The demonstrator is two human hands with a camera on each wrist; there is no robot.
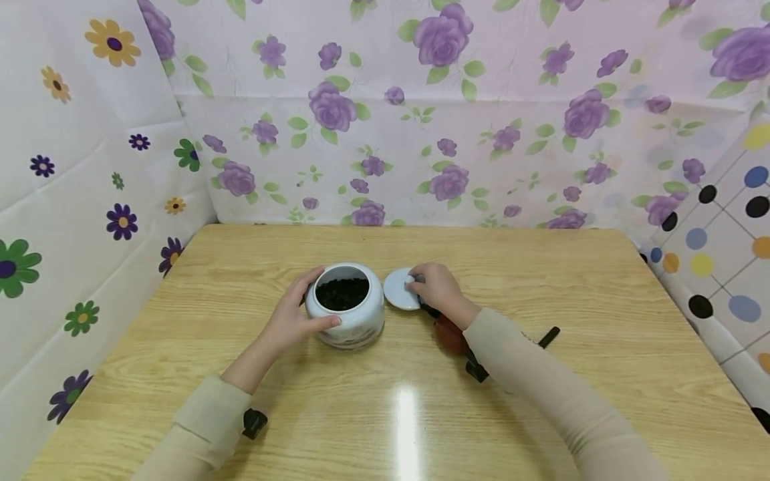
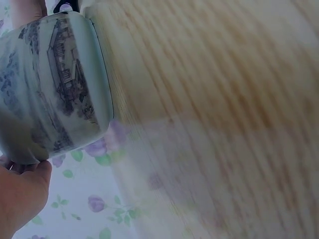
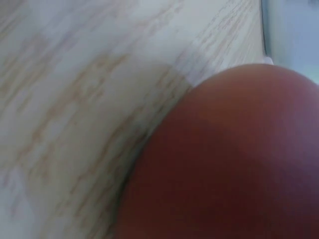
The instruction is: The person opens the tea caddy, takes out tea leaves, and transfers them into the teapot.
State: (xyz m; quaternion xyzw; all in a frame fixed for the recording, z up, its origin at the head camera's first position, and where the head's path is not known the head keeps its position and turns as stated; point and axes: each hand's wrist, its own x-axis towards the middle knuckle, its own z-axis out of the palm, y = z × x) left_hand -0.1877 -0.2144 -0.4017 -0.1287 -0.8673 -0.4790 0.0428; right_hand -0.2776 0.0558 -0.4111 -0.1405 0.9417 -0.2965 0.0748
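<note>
**A:** Head view first: what is each hand doing?

**B:** The left hand [image 1: 295,314] curls round the left side of the jar [image 1: 345,321], thumb along the near wall, fingers behind. That looks like steadying, so the jar cannot slide on the smooth wooden table [image 1: 541,280]. The right hand [image 1: 439,288] has its fingers curled down over the lid [image 1: 398,288], which lies flat on the table just right of the jar.

**A:** So the jar stands uncovered?

**B:** Yes. It sits upright near the middle of the table, its mouth showing a dark, crumbly filling [image 1: 343,292] close to the rim. The lid is beside it, touching or nearly touching its wall; I cannot tell which.

**A:** Is the right hand gripping the lid or only resting on it?

**B:** The fingers bend over its right edge, so I judge it a light pinch, with the lid down on the wood.

**A:** Do the wrist views add anything?

**B:** The left wrist camera shows the jar's pale glazed wall [image 2: 60,84] with an inked landscape, and the hand [image 2: 20,194] pressed against it. The right wrist view is mostly a blurred reddish mass against wood grain; I cannot tell what it is.

**A:** And around the table?

**B:** Flowered sheets hang on the far and left sides, a dotted one on the right.
</note>
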